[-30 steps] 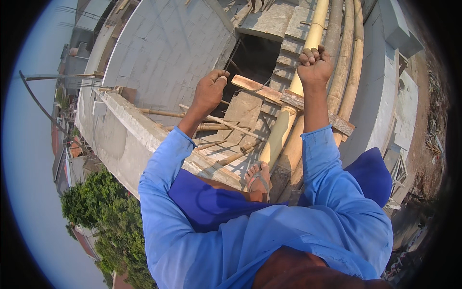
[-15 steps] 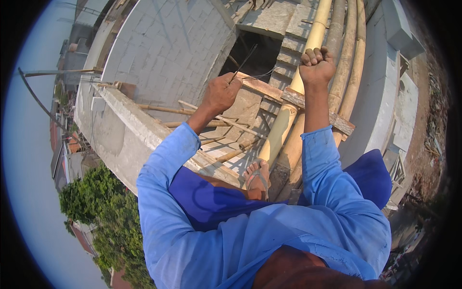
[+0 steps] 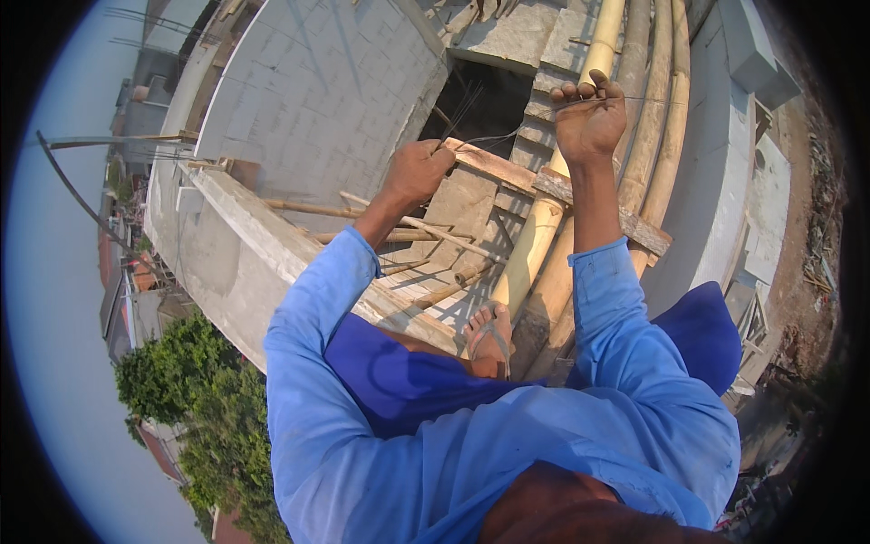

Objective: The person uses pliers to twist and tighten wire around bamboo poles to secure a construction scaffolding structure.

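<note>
My left hand (image 3: 420, 172) is closed around a small bundle of thin dark wires (image 3: 466, 107), whose ends fan out above the fist. Between my hands a thin loose wire (image 3: 507, 137) bows across. To the right, my right hand (image 3: 591, 125) is raised, palm up, with half-curled fingers and a wire running across them and out past the hand. Below that hand lie long bamboo poles (image 3: 536, 238), with a short wooden board (image 3: 645, 232) across them.
My sandalled foot (image 3: 489, 340) rests beside the poles. A dark opening (image 3: 480, 95) drops away ahead, next to concrete steps (image 3: 536, 136). A grey block wall (image 3: 308, 100) and a concrete ledge (image 3: 245, 222) stand left; a pale wall (image 3: 702, 172) is right.
My right hand has loosened from a tight fist to half-curled fingers and shifted slightly left. A wire end now shows beyond it. The wires above my left hand have spread apart.
</note>
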Demonstrator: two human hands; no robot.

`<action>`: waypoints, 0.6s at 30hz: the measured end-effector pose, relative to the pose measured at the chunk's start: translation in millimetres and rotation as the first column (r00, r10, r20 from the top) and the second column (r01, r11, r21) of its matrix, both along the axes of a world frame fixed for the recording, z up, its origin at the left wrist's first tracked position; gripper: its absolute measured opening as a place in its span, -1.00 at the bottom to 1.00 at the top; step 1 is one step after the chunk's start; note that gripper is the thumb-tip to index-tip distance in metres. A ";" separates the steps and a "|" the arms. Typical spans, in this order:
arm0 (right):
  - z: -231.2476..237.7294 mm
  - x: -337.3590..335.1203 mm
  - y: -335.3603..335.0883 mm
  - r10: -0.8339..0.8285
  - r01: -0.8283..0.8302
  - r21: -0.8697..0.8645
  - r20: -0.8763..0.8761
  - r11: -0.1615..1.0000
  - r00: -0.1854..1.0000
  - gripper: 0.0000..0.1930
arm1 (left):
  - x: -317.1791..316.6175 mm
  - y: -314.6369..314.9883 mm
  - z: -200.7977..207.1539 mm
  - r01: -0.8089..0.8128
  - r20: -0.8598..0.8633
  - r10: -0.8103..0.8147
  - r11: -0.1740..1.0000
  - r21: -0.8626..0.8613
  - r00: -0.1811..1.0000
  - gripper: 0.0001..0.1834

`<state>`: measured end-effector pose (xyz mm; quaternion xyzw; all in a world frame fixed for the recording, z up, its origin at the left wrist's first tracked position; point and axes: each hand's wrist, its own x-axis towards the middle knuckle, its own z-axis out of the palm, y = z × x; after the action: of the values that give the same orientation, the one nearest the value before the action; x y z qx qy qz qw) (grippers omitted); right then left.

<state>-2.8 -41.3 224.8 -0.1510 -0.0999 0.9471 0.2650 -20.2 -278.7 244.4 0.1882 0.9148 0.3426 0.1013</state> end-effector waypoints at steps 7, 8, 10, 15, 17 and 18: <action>-39.7 6.1 -53.3 0.034 -0.475 0.876 0.474 0.084 0.880 -0.77 | -24.0 -7.3 27.2 -0.164 0.022 0.166 0.984 -0.070 0.986 -0.65; -28.6 8.1 -61.3 -0.047 -0.278 0.960 0.277 -0.017 0.960 -0.80 | -26.0 -10.6 28.4 -0.151 0.013 0.152 0.985 -0.084 0.988 -0.65; -12.3 9.8 -69.1 -0.123 -0.016 0.968 -0.015 -0.252 0.992 -0.83 | -24.7 -14.3 29.5 -0.119 0.007 0.120 0.987 -0.108 0.993 -0.66; -16.8 1.1 -62.9 0.118 -0.035 0.911 0.091 -0.411 0.989 -0.88 | -16.4 -5.9 42.7 -0.011 0.080 0.014 0.999 -0.040 0.997 -0.67; -25.3 0.6 -63.4 0.317 -0.204 0.940 0.288 -0.272 0.904 -0.87 | -15.2 -6.3 45.2 0.004 0.135 -0.014 0.997 0.071 0.991 -0.70; -27.9 2.5 -65.1 0.425 -0.320 0.933 0.359 -0.164 0.831 -0.86 | -14.3 -5.5 48.8 -0.013 0.205 -0.019 0.988 0.154 0.979 -0.71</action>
<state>-0.3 -106.4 196.9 0.1538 -0.7669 0.6230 0.0083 -34.5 -284.2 293.2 0.1606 0.8698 0.4301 0.1809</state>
